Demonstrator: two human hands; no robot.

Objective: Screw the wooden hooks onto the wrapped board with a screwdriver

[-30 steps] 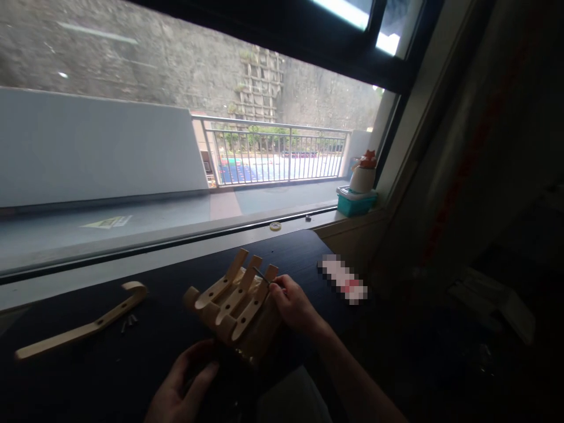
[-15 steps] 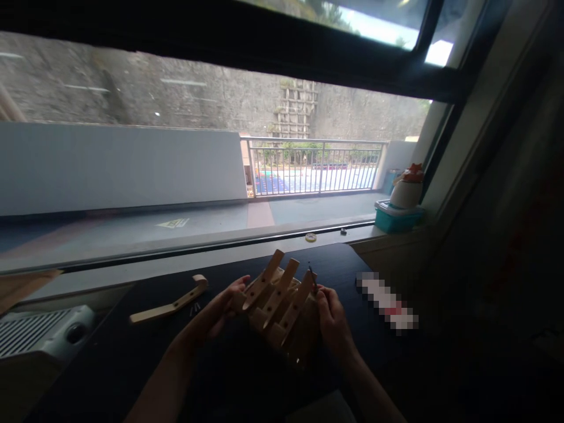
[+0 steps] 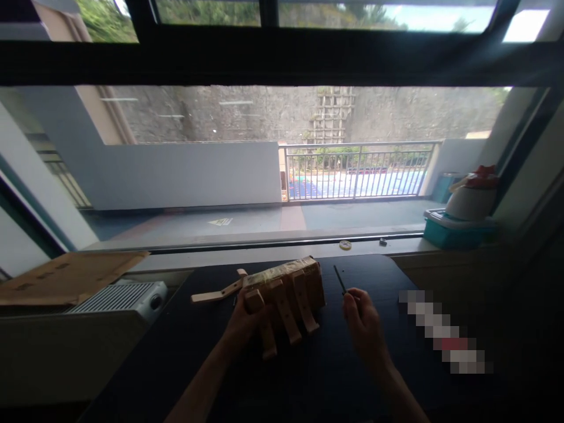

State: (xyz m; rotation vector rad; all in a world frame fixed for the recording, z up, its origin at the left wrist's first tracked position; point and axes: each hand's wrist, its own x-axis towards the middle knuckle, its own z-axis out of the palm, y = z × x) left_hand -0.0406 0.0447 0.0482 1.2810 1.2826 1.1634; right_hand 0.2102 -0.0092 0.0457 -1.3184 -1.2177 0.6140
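Note:
A brown box (image 3: 282,272) with a shiny, tape-like top sits over the dark table. Several bent wooden strips, among them a middle strip (image 3: 286,317) and a right strip (image 3: 304,299), lie against its near side; dark holes show in them. My left hand (image 3: 244,320) is closed around the box's left end and the leftmost strip (image 3: 267,332). To the right, apart from the box, my right hand (image 3: 362,317) pinches a thin dark rod (image 3: 338,278), its tip pointing up and left. Another bent wooden strip (image 3: 215,295) lies behind my left hand.
The dark table (image 3: 343,376) reaches a window sill, where a tape roll (image 3: 345,245) and a small dark object (image 3: 383,241) lie. A teal box (image 3: 453,230) bears a white container (image 3: 470,202). Left are cardboard (image 3: 70,276) and a radiator (image 3: 127,299). A blurred-out item (image 3: 445,335) lies right.
My right hand has moved away from the box, taking the thin rod with it. The box has turned so its taped top shows and the strips point downward. The view has swung left.

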